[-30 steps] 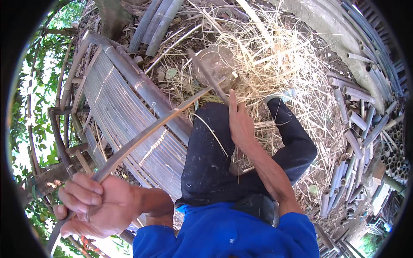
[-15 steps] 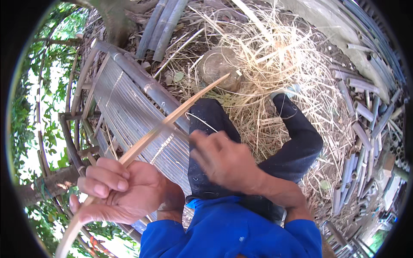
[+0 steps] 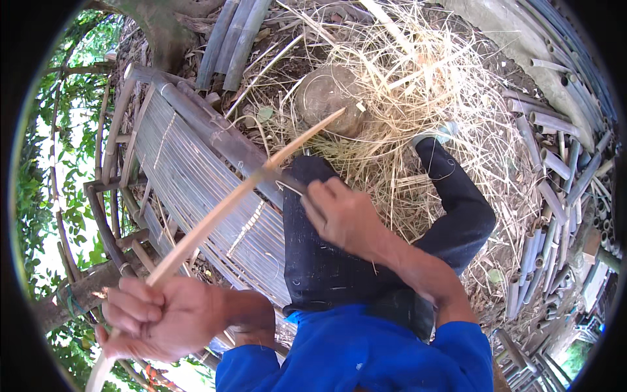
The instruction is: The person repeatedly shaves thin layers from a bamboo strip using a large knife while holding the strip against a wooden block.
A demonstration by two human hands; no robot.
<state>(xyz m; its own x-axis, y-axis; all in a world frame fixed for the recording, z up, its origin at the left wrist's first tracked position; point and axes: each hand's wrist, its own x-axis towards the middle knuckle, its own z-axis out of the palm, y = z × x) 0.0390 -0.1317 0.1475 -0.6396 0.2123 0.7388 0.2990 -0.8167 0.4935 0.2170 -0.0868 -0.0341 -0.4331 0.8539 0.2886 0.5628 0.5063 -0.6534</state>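
Observation:
A long, pale split-bamboo strip (image 3: 212, 219) slants across the view, its pointed end toward the far right. Near its lower end, my left hand (image 3: 160, 317) is closed around it, and the strip runs on below the fist. My right hand (image 3: 346, 219) is closed over my thigh, gripping a knife whose dark blade (image 3: 282, 179) reaches left and touches the strip. The knife's handle is mostly hidden by my fingers, and the blade is somewhat blurred. A thin light curl lies along the blade near my fingers.
Left of my legs lies a slatted bamboo bench (image 3: 209, 179) with a thick pole edge. Ahead are a round stone-like block (image 3: 330, 98) and a heap of shavings (image 3: 418, 85). Cut bamboo tubes (image 3: 555, 163) are piled at right. A bamboo fence (image 3: 108, 157) stands at left.
My left hand has shifted lower and to the left along the strip. My right hand and the knife have moved right, bringing the blade's contact nearer the pointed end.

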